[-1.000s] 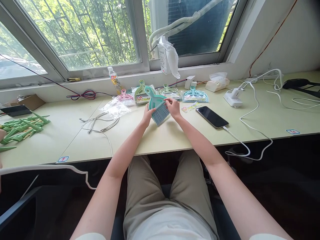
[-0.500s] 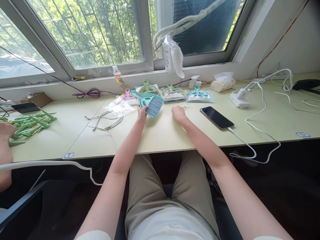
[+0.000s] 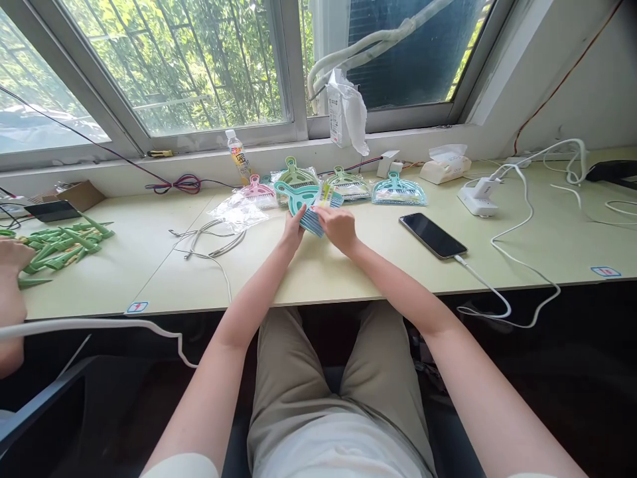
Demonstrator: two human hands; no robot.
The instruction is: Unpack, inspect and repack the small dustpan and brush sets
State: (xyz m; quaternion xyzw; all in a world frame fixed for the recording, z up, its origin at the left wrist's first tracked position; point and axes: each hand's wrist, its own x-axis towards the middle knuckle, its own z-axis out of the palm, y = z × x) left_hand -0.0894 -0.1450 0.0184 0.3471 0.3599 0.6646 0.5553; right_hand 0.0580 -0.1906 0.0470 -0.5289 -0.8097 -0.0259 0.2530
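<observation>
My left hand (image 3: pixel 294 229) is closed on a teal dustpan and brush set (image 3: pixel 299 196), holding it tilted above the table. Pinched in my right hand (image 3: pixel 339 228) is a small yellow-and-white label card (image 3: pixel 325 195), which lies over the brush side of the set. Behind them, a pink dustpan and brush set (image 3: pixel 257 190) rests beside crumpled clear plastic (image 3: pixel 237 211). Two green sets, one a green dustpan set (image 3: pixel 293 174) and the other a bagged green set (image 3: pixel 343 182), stand further back. A blue dustpan set (image 3: pixel 398 190) lies to their right.
A phone (image 3: pixel 432 235) on a charging cable lies right of my hands, near a white power strip (image 3: pixel 478 199) and a tissue pack (image 3: pixel 444 166). Coiled grey cable (image 3: pixel 213 242) is at left. Another person's hand (image 3: pixel 14 255) is by green plastic pieces (image 3: pixel 70 245).
My right hand has picked up the label card from the table and moved left with it onto the dustpan and brush set. My left hand has shifted slightly right.
</observation>
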